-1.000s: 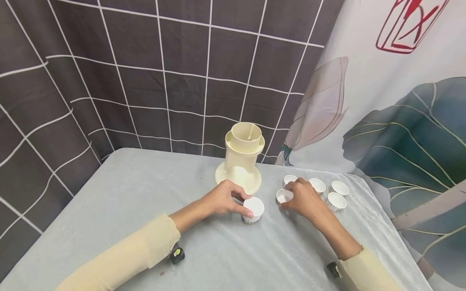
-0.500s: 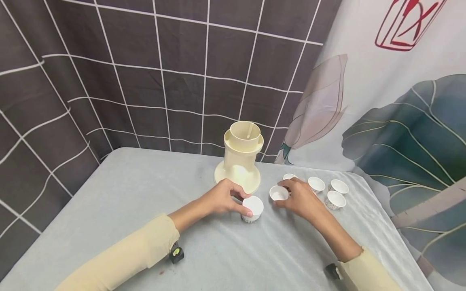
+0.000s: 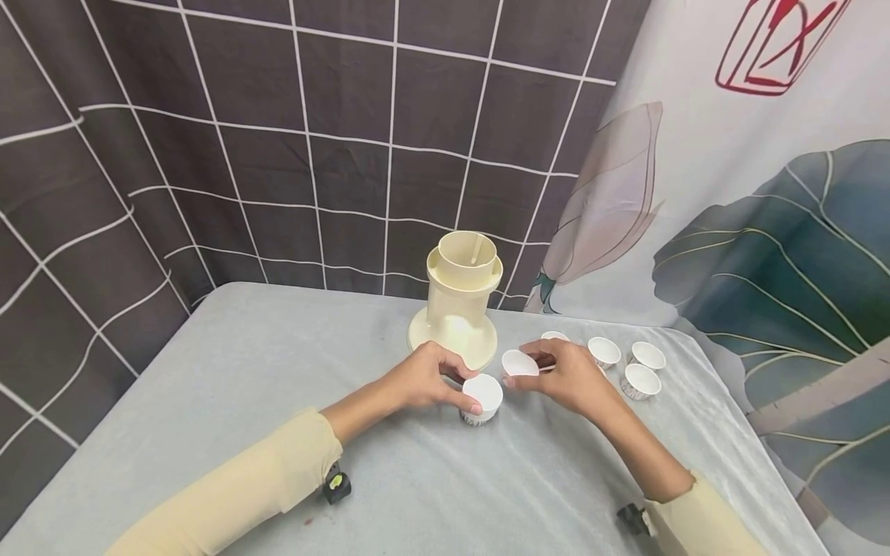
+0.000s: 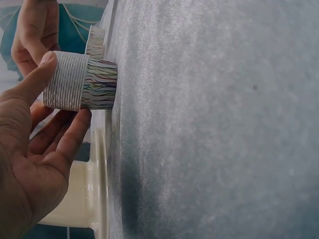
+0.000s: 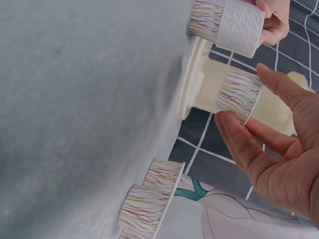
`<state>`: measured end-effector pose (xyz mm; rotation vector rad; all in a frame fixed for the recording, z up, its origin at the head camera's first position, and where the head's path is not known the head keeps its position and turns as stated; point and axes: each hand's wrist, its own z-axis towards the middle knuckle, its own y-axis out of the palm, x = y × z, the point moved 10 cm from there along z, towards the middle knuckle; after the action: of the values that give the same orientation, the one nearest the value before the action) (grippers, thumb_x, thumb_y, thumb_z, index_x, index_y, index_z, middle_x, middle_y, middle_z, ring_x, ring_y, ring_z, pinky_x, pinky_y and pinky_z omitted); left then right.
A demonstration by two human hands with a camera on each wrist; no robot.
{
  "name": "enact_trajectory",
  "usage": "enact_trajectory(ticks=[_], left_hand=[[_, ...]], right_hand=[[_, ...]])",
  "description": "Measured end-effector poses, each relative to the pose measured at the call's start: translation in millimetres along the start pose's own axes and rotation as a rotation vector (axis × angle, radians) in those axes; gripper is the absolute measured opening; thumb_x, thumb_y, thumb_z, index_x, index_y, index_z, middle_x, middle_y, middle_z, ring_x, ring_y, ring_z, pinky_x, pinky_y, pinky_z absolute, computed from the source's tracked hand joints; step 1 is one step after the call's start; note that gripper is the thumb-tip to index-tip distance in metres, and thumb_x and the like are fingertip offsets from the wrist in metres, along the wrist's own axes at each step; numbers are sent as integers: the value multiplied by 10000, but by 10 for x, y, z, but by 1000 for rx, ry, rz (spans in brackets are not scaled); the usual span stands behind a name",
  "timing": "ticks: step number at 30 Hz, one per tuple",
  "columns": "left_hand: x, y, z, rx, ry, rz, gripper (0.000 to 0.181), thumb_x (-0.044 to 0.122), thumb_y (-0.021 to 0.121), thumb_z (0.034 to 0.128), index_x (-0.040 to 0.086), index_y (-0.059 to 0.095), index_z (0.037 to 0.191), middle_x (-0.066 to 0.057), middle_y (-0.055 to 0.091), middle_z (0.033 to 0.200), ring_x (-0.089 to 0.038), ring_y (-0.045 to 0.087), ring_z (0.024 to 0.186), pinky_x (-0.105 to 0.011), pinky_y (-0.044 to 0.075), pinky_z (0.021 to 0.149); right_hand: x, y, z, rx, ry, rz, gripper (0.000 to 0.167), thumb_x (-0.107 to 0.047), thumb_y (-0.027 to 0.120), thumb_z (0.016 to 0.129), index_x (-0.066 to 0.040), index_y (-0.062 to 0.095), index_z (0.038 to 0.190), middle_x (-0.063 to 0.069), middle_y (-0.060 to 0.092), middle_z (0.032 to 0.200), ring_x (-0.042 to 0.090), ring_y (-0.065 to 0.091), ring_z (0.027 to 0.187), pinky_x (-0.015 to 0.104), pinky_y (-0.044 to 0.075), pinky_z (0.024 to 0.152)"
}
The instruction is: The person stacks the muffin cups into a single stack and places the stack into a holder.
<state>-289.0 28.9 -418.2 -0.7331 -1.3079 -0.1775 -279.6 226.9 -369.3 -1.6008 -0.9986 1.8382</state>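
Observation:
My left hand [image 3: 429, 378] holds a stack of white paper cups [image 3: 482, 395] upright on the cloth, thumb on the near side. In the left wrist view the stack [image 4: 70, 80] shows many layered rims above a colourfully streaked base. My right hand [image 3: 573, 376] pinches a single cup [image 3: 519, 364] by its sides, just right of and behind the stack. In the right wrist view this cup [image 5: 239, 94] is held above the cloth, between thumb and fingers, apart from the stack [image 5: 228, 24].
A cream cylindrical stand [image 3: 459, 309] with a round base is behind my left hand. Several loose cups, one of them here [image 3: 641, 381], stand to the right of and behind my right hand. Grey cloth [image 3: 243, 371] covers the table; patterned curtains hang behind.
My right hand has moved left with the single cup, away from the loose cups and close to the stack. My left hand keeps its grip on the stack.

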Motion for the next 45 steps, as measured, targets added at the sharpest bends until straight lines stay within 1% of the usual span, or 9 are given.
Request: enact_trajectory(ticks=[7,13,18,22,25,30,33,37,45], left_hand=[[-9,-5,2,2,-14,-9,345,110,1052,767,34,884,1059,-68,892,1041,-27,815,973,-372,676,1025],[-5,-8,0,2,-15,-14,347,124,1053,771,32,883,1060,-64,892,1030,-12,806,962,-376,675,1032],[-14,-10,7,0,-14,-15,350,123,1054,771,27,882,1060,-67,892,1045,2,797,950,-330,674,1013],[-15,-5,11,-4,-11,-24,356,115,1051,774,16,879,1070,-86,890,1047,3,797,951,-291,670,999],[-11,1,11,-9,-8,-25,359,118,1048,781,14,876,1078,-91,889,1071,-13,807,974,-265,663,1002],[-17,9,14,-15,-8,-23,358,126,1048,783,21,874,1078,-79,889,1095,-35,817,992,-242,655,1004],[-18,7,9,-15,-5,-24,352,126,1049,779,22,872,1065,-68,891,1056,-34,816,985,-264,661,1006],[-18,3,8,-15,-2,-25,330,129,1052,774,32,869,1031,-48,889,1004,-27,810,972,-286,666,1003],[-13,2,-13,-22,0,-39,283,133,1044,786,45,857,980,-30,882,957,-24,807,959,-262,666,975]], right_hand=[[-58,-25,-11,1,-2,67,582,-403,1008,820,-92,827,1277,72,856,1150,247,824,1091,361,666,905],[-145,-51,-22,6,-33,99,541,-385,997,846,-92,829,1269,74,860,1150,231,828,1069,321,671,879],[-220,-52,-41,-8,-62,149,508,-346,989,870,-81,828,1272,82,865,1152,214,836,1040,264,672,863],[-267,5,-54,-39,-83,183,493,-342,988,878,-83,831,1267,71,866,1143,179,830,1022,237,671,861],[-288,60,-64,-63,-95,209,480,-321,988,879,-74,832,1260,69,867,1121,159,824,999,235,673,860],[-324,131,-80,-96,-109,240,503,-273,983,884,-23,812,1284,100,861,1129,167,829,987,225,681,865],[-336,160,-92,-106,-107,243,530,-256,981,885,-2,794,1311,117,850,1159,182,834,1001,229,687,878],[-354,206,-102,-117,-114,250,522,-225,973,894,3,786,1325,141,835,1196,211,835,1036,269,699,908],[-384,313,-107,-150,-159,241,527,-220,958,921,23,773,1350,182,807,1267,274,822,1123,319,699,964]])
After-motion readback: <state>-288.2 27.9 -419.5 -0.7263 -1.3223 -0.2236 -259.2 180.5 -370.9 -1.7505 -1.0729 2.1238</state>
